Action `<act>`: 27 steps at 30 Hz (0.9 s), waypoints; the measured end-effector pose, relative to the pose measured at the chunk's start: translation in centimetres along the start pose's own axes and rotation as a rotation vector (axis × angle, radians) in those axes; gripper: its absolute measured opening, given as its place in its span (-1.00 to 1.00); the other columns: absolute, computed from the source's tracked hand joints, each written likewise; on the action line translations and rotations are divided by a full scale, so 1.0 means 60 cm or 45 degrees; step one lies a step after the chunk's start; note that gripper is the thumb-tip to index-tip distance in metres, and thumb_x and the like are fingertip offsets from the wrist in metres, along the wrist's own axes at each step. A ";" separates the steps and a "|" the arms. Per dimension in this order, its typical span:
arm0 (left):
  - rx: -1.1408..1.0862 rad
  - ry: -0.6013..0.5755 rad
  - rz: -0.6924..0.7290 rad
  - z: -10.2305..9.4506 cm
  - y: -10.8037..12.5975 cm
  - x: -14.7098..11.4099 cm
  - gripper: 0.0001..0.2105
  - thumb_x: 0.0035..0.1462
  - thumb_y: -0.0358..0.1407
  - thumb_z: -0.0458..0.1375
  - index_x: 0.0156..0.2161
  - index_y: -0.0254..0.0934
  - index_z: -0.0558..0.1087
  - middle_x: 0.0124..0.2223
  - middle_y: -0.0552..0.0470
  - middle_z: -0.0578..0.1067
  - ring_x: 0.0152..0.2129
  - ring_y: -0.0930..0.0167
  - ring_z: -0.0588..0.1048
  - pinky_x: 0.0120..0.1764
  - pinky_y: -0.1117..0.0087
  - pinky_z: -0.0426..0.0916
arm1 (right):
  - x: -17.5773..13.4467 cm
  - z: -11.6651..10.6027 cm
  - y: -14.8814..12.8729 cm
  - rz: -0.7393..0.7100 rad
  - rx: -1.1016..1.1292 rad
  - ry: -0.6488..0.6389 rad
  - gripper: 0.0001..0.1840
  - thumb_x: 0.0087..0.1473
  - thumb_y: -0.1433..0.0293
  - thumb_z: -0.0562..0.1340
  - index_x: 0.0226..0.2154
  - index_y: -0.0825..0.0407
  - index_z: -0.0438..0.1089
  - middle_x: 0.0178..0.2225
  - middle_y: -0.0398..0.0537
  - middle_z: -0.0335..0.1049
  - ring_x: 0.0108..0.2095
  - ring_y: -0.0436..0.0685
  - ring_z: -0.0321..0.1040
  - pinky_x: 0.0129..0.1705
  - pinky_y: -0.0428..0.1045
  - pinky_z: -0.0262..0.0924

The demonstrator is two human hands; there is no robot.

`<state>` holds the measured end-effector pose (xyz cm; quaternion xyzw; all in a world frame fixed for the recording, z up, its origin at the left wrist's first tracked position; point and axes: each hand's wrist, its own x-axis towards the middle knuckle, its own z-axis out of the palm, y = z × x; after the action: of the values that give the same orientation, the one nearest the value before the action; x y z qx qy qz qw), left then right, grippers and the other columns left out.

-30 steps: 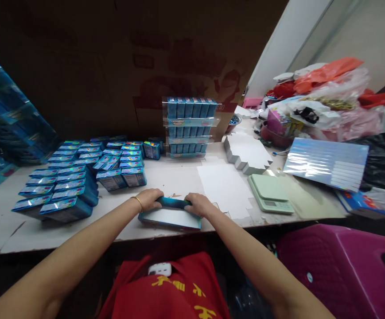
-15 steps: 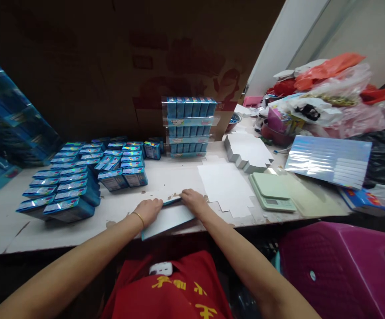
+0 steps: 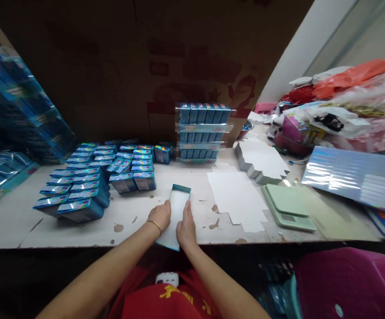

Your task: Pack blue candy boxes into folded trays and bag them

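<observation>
A narrow cardboard tray (image 3: 177, 197), white inside with blue edges, lies lengthwise in front of me at the table's near edge. My left hand (image 3: 161, 215) is closed round its left wall, a bracelet at the wrist. Along the right wall, my right hand (image 3: 186, 227) presses with fingers stretched and held together, so the tray is squeezed between both hands. The tray's far end stands up, and its near end sticks out past the table edge. To the right lies a flat white die-cut card (image 3: 234, 192).
Several blue boxes (image 3: 81, 208) stand in rows at the left. Behind is a clear-plastic display (image 3: 203, 128) of blue packs. A stack of white cards (image 3: 262, 155), a pale green scale (image 3: 287, 204) and a shiny sheet (image 3: 355, 173) are at the right, by a magenta stool (image 3: 348, 279).
The tray has turned from lying crosswise to pointing away from me, and its walls now stand up. Both hands have moved to its sides. The view has shifted slightly.
</observation>
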<state>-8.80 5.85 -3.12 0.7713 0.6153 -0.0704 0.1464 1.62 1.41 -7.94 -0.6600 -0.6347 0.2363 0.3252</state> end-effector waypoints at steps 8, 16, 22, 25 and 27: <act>-0.290 0.279 -0.081 0.007 -0.054 -0.032 -0.50 0.13 -0.10 -0.17 0.09 -0.39 0.05 -0.28 -0.17 0.46 -0.32 0.27 0.46 -0.29 0.30 0.30 | 0.062 -0.056 -0.005 -0.390 -0.156 -0.174 -0.16 -0.01 0.35 0.12 0.19 0.13 -0.38 0.21 0.15 -0.32 0.20 0.21 -0.44 0.15 0.20 -0.20; -0.718 0.891 -0.130 0.032 -0.205 -0.051 -0.54 0.12 -0.21 -0.09 0.11 -0.27 -0.01 -0.12 -0.11 0.32 -0.22 0.37 0.38 -0.18 0.30 0.31 | 0.261 0.011 -0.145 -0.726 -0.030 -0.428 0.15 -0.28 0.14 0.31 0.19 0.03 -0.37 0.23 0.11 -0.41 0.20 0.22 -0.58 0.15 0.18 -0.29; -0.678 1.165 -0.223 0.013 -0.251 -0.048 -0.50 0.08 -0.22 0.00 0.11 -0.26 -0.04 0.00 -0.17 0.20 -0.03 0.28 0.23 -0.02 0.17 0.20 | 0.318 0.091 -0.140 -0.602 0.319 -0.564 0.24 -0.33 0.21 0.35 0.18 0.00 -0.50 0.21 0.13 -0.34 0.20 0.20 -0.34 0.13 0.18 -0.23; -0.725 1.098 -0.154 0.009 -0.254 -0.045 -0.55 0.10 -0.24 -0.02 0.09 -0.25 0.00 -0.03 -0.14 0.25 -0.06 0.31 0.28 -0.02 0.20 0.21 | 0.308 0.094 -0.138 -0.633 0.321 -0.552 0.12 -0.33 0.27 0.35 0.17 0.02 -0.31 0.18 0.12 -0.27 0.18 0.17 -0.26 0.14 0.10 -0.23; -0.755 1.031 -0.087 0.006 -0.253 -0.039 -0.59 0.11 -0.26 -0.04 0.07 -0.25 0.03 -0.05 -0.12 0.28 -0.08 0.34 0.30 -0.03 0.24 0.23 | 0.300 0.085 -0.141 -0.644 0.280 -0.566 0.04 -0.33 0.28 0.34 0.15 0.00 -0.21 0.16 0.09 -0.22 0.16 0.17 -0.21 0.14 0.09 -0.21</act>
<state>-24.02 6.62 -4.90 0.6415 0.6411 0.4078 0.1062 -6.35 19.75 -3.42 -0.3755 -0.8041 0.3530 0.2964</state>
